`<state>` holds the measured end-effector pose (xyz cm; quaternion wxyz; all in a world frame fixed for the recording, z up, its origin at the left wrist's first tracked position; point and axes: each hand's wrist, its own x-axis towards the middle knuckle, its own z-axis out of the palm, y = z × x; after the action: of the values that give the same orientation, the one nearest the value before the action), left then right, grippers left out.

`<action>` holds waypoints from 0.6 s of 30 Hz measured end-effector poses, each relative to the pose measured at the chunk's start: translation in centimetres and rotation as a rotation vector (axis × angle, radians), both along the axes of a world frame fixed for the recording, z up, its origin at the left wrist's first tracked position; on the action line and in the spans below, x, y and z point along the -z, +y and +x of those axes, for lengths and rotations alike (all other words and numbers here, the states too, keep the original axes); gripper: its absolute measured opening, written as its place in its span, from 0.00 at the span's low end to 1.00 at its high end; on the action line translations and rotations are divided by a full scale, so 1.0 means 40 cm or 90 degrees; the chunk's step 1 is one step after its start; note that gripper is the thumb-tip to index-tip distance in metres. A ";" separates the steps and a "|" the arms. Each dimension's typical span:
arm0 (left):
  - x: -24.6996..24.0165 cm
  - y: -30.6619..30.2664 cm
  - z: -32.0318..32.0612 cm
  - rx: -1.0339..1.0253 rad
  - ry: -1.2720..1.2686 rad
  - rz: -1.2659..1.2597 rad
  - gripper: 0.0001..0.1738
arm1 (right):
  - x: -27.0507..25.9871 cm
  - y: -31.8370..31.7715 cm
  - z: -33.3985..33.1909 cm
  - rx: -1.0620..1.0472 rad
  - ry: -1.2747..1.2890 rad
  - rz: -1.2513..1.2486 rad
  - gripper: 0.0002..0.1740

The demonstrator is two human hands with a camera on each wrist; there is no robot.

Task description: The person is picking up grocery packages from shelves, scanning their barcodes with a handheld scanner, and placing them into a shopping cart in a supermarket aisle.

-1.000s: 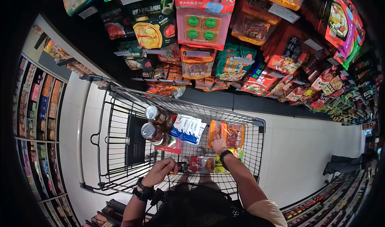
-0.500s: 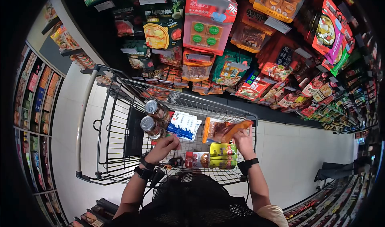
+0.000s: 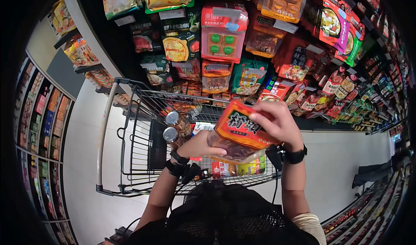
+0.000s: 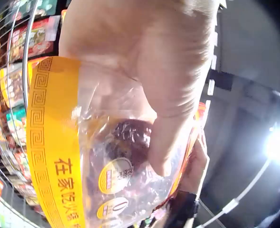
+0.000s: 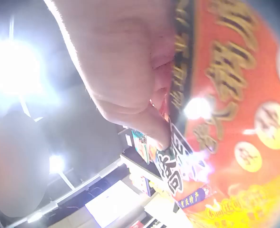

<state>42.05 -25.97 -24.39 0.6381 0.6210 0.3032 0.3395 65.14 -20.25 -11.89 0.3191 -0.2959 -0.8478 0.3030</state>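
Above the cart, both hands hold a red and orange hotpot seasoning pouch (image 3: pixel 242 130) with a clear window. My left hand (image 3: pixel 197 145) grips its lower left end, and in the left wrist view the thumb of the left hand (image 4: pixel 144 52) lies across the clear plastic over dark contents. At the upper right edge, my right hand (image 3: pixel 279 121) pinches the pouch between thumb and fingers. The right wrist view shows the right hand (image 5: pixel 113 61) at the dark-banded edge of the pouch (image 5: pixel 239 123), which fills that side.
The wire shopping cart (image 3: pixel 130 175) holds lidded jars (image 3: pixel 172 137), white and blue packets (image 3: pixel 203 126), a red packet (image 3: pixel 221 169) and yellow-green packets (image 3: pixel 252 168). Beyond it hang rows of seasoning pouches (image 3: pixel 223 33). A person in dark trousers (image 3: pixel 372 173) is at the far right.
The right hand has lifted the pouch from the cart's right side and brought it up toward me. My left hand has come over from the near left and taken hold of it.
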 end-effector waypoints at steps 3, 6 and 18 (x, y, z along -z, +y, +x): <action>0.011 -0.024 0.003 -0.025 -0.088 -0.116 0.28 | -0.010 0.031 -0.040 0.053 -0.013 -0.031 0.10; 0.021 -0.044 -0.012 -0.088 -0.057 -0.119 0.25 | 0.026 0.048 -0.044 0.138 0.100 0.077 0.13; 0.028 -0.046 -0.025 -0.289 -0.311 -0.288 0.16 | 0.351 -0.067 -0.052 0.042 0.414 -0.603 0.20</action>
<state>41.04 -27.81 -25.52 0.7208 0.2835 0.3393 0.5338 63.06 -22.91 -25.95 0.4052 -0.3245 -0.4681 0.7151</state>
